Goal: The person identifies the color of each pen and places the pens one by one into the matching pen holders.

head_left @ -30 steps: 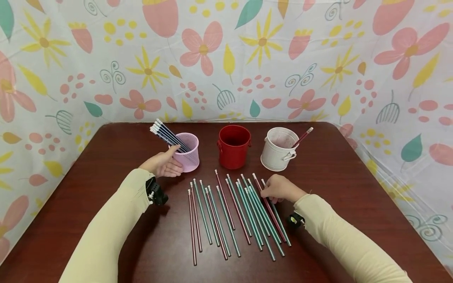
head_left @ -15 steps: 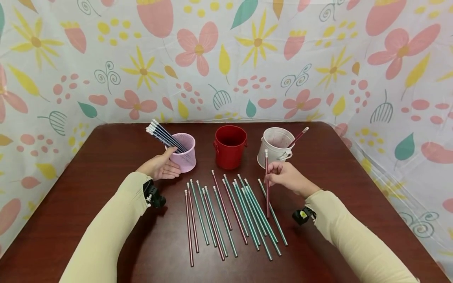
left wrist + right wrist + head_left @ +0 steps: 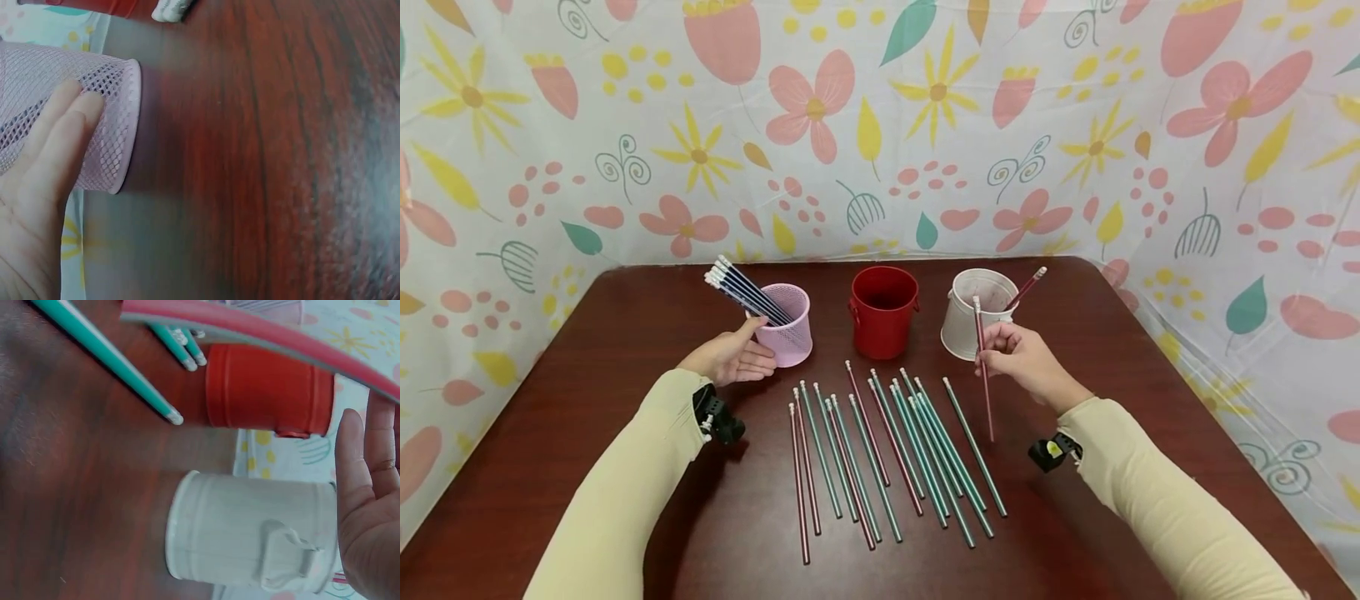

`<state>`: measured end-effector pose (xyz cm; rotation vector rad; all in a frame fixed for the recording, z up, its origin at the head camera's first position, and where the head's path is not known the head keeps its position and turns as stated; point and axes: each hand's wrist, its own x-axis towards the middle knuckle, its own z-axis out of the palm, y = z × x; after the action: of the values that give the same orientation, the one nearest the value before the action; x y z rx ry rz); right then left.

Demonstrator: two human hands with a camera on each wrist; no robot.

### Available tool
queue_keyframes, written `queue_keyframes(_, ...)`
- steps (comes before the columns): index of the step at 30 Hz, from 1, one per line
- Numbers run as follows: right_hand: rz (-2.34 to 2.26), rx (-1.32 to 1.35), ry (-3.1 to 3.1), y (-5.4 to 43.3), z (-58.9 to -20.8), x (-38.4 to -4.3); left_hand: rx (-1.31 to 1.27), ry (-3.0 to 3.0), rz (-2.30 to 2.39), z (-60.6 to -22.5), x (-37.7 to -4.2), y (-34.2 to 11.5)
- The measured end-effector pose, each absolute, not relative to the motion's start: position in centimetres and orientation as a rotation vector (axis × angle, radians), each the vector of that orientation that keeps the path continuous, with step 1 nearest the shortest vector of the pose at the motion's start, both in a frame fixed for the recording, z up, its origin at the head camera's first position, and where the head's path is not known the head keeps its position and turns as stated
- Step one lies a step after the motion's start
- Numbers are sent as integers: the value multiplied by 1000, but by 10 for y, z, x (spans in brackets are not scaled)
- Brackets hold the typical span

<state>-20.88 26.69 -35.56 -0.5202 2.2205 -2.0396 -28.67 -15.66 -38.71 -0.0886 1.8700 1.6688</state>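
Observation:
My right hand pinches a red pencil near its middle, eraser end up and slightly tilted, just in front of the white pail. In the right wrist view this pencil crosses the top, above the white pail. Another red pencil leans inside the white pail. My left hand rests against the pink mesh cup, which holds several dark blue pencils. Close up, the left fingers lie nearly straight along the mesh.
A red pail stands between the cup and the white pail. Several green pencils and red pencils lie spread over the front middle of the brown table. A flowered cloth hangs behind.
My right hand has picked the red pencil up from the right side of the spread, turned it upright and carried it toward the white pail. The left hand stays at the pink cup.

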Motion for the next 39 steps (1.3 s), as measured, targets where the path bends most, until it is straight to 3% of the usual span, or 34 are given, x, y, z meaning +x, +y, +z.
queue_keyframes(14,-2004,-470,2464,285,-303,-209,-14,1917,1516,-383,-285,-159)
queue_keyframes(25,-2537,-523,2399,285,-288,-212,-42,1944,1509,-380,-279,-148)
queue_keyframes(32,-2895,-443,2395,275,-280,-222,-52,1938,1482,-380,-280,-149)
queue_keyframes(39,-2805,-196,2614,277,-286,-229,-50,1922,1475,-383,-279,-151)
